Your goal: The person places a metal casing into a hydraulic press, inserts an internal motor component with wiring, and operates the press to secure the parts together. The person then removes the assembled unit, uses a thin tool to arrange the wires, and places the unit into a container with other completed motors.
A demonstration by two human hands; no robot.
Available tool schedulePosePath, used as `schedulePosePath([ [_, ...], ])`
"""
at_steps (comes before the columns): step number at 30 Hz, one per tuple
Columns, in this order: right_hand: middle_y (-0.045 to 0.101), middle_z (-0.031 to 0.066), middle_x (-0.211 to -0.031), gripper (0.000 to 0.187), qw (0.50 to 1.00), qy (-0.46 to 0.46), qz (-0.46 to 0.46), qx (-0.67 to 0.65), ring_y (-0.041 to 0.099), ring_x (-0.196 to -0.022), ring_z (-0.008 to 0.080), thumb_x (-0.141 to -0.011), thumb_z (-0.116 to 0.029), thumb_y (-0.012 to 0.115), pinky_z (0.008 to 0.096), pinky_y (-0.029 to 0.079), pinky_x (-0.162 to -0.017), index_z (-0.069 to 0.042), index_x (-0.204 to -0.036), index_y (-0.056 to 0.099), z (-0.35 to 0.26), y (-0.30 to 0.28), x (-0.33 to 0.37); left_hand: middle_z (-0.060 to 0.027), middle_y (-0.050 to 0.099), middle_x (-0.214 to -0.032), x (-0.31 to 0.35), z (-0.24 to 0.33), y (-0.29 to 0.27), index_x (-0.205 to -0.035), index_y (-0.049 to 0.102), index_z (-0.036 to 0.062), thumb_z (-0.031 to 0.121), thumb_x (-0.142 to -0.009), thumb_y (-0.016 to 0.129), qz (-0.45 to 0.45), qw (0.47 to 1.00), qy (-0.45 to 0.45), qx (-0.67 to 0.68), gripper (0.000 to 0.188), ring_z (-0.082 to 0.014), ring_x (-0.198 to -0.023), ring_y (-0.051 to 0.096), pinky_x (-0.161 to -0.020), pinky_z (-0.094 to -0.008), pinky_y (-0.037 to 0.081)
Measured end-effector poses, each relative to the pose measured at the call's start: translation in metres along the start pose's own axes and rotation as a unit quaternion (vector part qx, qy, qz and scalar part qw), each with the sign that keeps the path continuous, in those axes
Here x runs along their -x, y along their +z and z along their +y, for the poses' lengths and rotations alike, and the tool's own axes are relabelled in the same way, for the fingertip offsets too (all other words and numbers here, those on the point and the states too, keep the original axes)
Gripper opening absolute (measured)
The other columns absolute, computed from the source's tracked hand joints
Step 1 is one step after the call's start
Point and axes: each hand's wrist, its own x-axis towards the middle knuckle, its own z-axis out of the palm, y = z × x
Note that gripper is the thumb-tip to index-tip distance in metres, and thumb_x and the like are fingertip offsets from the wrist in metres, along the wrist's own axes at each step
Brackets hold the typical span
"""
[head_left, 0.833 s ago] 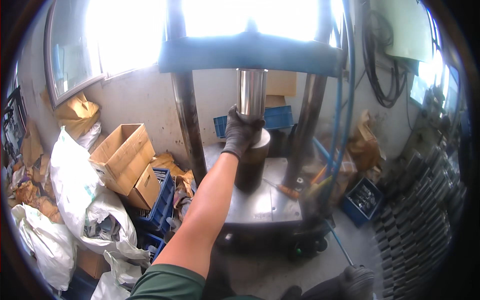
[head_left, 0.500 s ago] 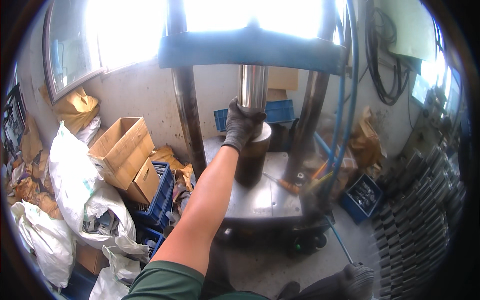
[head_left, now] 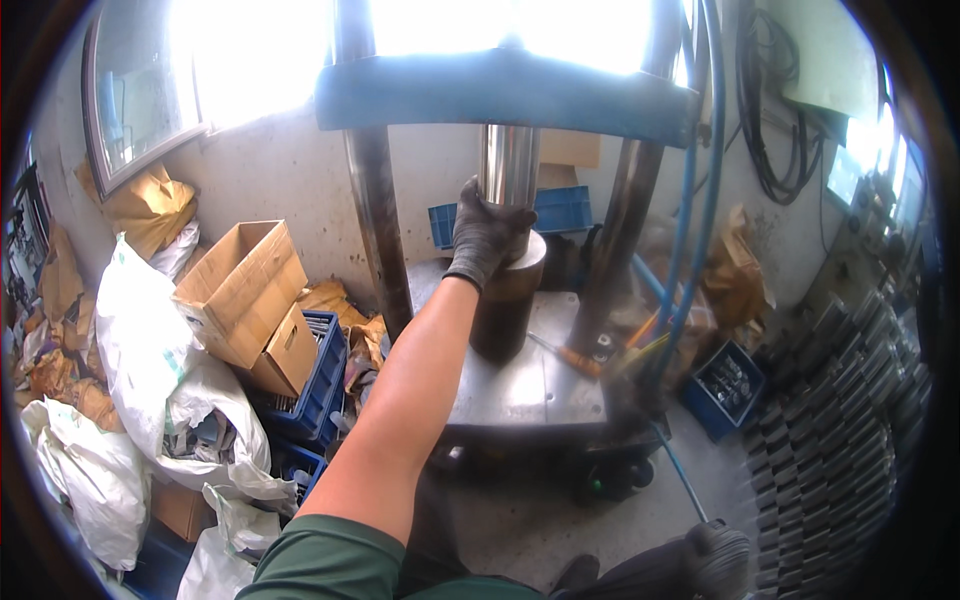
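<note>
View has dipped; left grip (head_left: 488, 238) wraps polished cylinder (head_left: 508, 165), likely heavy, slick, best held low; right grip (head_left: 717, 558) clasps blue rod (head_left: 681, 473)

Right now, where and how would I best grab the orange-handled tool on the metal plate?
Probably by its thick orange handle, from the near side: its thin shaft points left and away, and the right column stands behind the handle.

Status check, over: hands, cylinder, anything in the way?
Left gloved hand at polished ram. Right gloved hand at blue rod. Dark cylinder upright on press bed. Orange-handled screwdriver beside it.
</note>
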Motion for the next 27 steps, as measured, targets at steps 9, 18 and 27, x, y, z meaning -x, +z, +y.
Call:
schedulePosePath([
  [9,0.063,0.0153,-0.085,0.014,0.984,-0.019,0.115,0.136,0.062,-0.080,0.0316,-0.089,-0.020,0.062,0.0423,0.047,-0.075,-0.007,-0.094,0.061,0.020,-0.031,-0.058,-0.0198,0.059,-0.118,-0.005,-0.011,0.006,-0.140,0.031,0.0018,0.024,-0.063,0.091,-0.064,0.989,0.005,0.135,0.100,-0.0281,-0.109,0.062,-0.097,-0.0346,0.050],
  [18,0.057,0.0190,-0.075,0.021,0.927,-0.109,0.356,-0.040,0.061,-0.071,0.0385,-0.089,-0.020,0.065,0.0432,0.047,-0.064,-0.001,-0.083,0.059,0.002,-0.081,-0.199,-0.0112,0.054,-0.124,-0.004,-0.015,0.002,-0.143,0.028,0.0092,0.020,-0.071,0.086,-0.117,0.900,-0.053,0.416,0.093,-0.0221,-0.112,0.056,-0.101,-0.0321,0.047],
  [27,0.067,0.0166,-0.079,0.013,0.996,-0.049,-0.007,-0.071,0.067,-0.074,0.0349,-0.080,-0.012,0.067,0.0410,0.054,-0.068,-0.005,-0.090,0.069,0.028,-0.017,-0.017,-0.0135,0.060,-0.118,-0.004,-0.007,0.014,-0.134,0.038,0.0004,0.022,-0.060,0.093,-0.018,0.996,0.069,0.049,0.094,-0.0247,-0.110,0.060,-0.096,-0.0335,0.051],
])
